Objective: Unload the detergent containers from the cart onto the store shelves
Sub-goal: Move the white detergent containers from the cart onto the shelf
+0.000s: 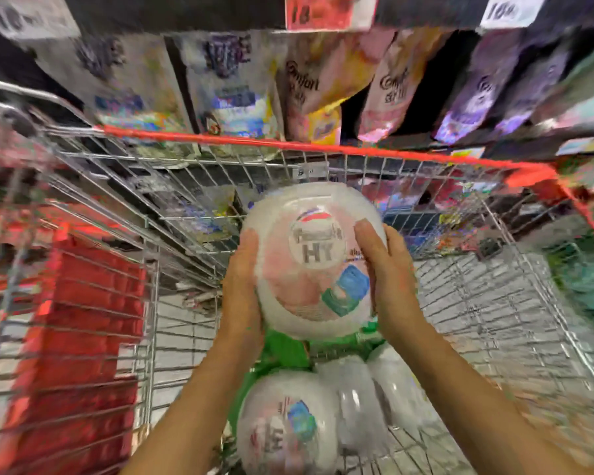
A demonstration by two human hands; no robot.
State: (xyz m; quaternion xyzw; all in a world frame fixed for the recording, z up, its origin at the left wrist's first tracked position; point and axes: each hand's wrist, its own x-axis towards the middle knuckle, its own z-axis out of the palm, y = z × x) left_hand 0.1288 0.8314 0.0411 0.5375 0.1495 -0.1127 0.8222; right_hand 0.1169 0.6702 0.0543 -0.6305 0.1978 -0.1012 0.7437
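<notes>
The left hand and right hand are clasping a round white detergent container from either side. Their fingers are wrapping around its glossy, film-covered curve and holding it above the wire cart, short of the far store shelves. Unloading is looking unfinished: a second labelled container and more wrapped bundles are lying at the cart's near end. Soft pastel refill pouches are filling the shelves.

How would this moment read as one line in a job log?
held container: between left hand and right hand, over cart | in cart: more containers | ahead: shelf pouches
</notes>
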